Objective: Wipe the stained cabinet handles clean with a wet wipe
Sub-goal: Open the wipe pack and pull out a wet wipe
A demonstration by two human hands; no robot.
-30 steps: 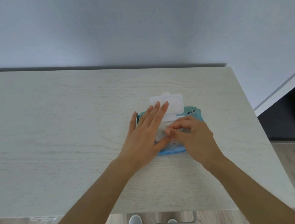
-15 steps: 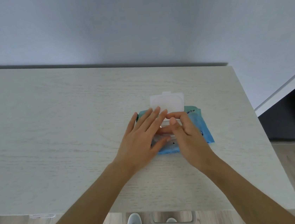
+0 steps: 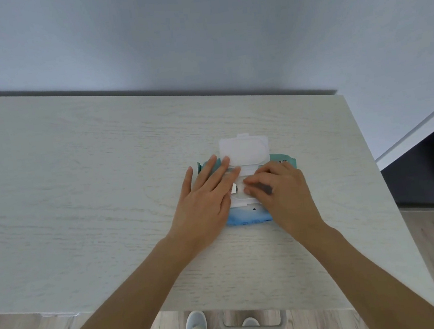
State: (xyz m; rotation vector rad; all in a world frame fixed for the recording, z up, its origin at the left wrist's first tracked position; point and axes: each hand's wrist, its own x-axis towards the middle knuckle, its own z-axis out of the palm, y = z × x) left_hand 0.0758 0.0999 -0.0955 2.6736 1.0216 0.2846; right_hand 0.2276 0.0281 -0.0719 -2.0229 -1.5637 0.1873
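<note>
- Right now, head view only: wipe pack (image 3: pixel 246 216) lies flat on the cabinet top (image 3: pixel 84 195), toward its right end, roughly mid-depth. Teal/blue soft pouch w/ a white rigid flip lid (image 3: pixel 244 150) thrown open toward the wall side.
- Left hand (image 3: pixel 204 201) lies flat on the pack's left half, fingers straight, pressing it down; nothing curled round anything.
- Right hand (image 3: pixel 281 192) sits on the pack's right half, fingertips (image 3: pixel 248 185) curled in at the dispenser opening. Looks like a pinch at the wipe or its seal, but blur hides it — can't tell if anything is actually caught.
- No wipe is clearly out of the pack yet; a small grey patch shows at the opening betw. the hands, unclear what.
- Handling guess: pack is light, squashy, film prob. slippery, so it'd lift w/ the wipe unless held down — left palm is doing that job. The wipe itself will be limp, damp, thin, tears easily; best to take one corner at the slot and pull slowly upward.
- Cabinet handle (image 3: pixel 253 328), a grey bar, shows below the front edge, near side of the pack; a second pale one (image 3: pixel 60 314) further left. Stains not visible from here.
- Shoes (image 3: pixel 196 321) on the wood floor below.
</note>
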